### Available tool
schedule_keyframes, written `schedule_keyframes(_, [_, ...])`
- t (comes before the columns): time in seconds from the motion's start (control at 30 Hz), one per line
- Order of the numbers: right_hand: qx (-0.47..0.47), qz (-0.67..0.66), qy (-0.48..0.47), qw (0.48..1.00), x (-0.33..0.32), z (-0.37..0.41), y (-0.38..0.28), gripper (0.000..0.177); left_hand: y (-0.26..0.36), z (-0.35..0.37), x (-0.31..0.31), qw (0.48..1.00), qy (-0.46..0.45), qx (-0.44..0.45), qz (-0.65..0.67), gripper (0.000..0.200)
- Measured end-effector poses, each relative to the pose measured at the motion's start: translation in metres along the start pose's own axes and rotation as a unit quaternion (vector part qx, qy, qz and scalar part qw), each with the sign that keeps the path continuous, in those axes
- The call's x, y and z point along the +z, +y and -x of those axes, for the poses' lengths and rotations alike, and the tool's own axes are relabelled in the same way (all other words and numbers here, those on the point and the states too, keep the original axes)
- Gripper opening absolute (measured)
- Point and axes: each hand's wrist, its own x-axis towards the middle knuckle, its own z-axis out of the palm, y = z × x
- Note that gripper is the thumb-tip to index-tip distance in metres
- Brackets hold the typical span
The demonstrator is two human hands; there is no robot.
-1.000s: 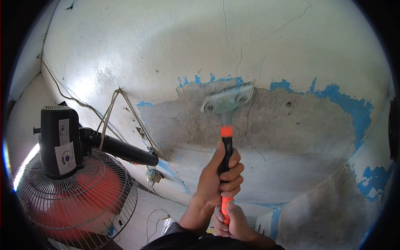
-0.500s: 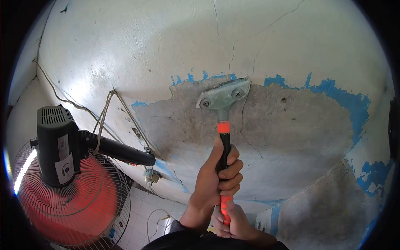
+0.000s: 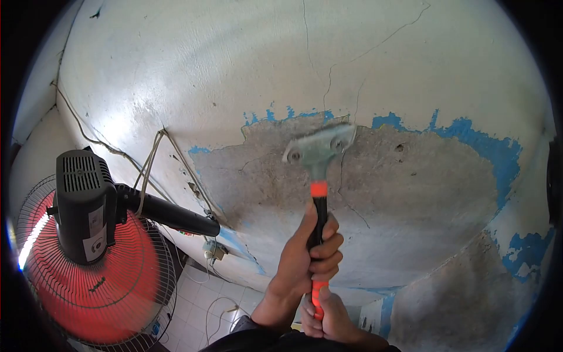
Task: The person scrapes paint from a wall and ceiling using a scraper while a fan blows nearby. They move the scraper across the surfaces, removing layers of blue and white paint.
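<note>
A long-handled wall scraper with a wide pale-green head, two screws and a black and orange-red handle is held up against the wall. My left hand is closed round the black middle of the handle, its thumb lying along it. Lower down, my right hand grips the orange-red end. Slightly blurred, the scraper head lies over the bare grey patch, just below its ragged upper edge. Blue paint shows along that edge, between the grey patch and the white painted wall.
At the left stands a fan with a black motor housing and red blades in a wire cage. Cables run along the wall behind it to an electrical fitting. White floor tiles show below. Thin cracks cross the wall.
The scraper head has moved slightly down from the ragged paint edge and is now blurred. Both hands keep their hold on the handle. The whole view has shifted a little.
</note>
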Motion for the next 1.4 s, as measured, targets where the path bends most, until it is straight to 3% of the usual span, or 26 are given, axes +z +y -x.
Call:
schedule_keyframes(0.67, [0.037, 0.025, 0.004, 0.999, 0.005, 0.006, -0.019, 0.067, -0.001, 0.001, 0.004, 1.000, 0.002, 0.029, 0.005, 0.049])
schedule_keyframes(0.97, [0.027, 0.041, 0.022, 0.999, -0.003, 0.015, -0.031, 0.059, -0.007, -0.004, 0.010, 0.999, 0.008, 0.051, 0.001, 0.051])
schedule_keyframes(1.4, [0.047, 0.063, 0.035, 0.996, -0.008, 0.017, -0.029, 0.063, -0.017, -0.003, 0.003, 0.998, 0.016, 0.066, 0.010, 0.051])
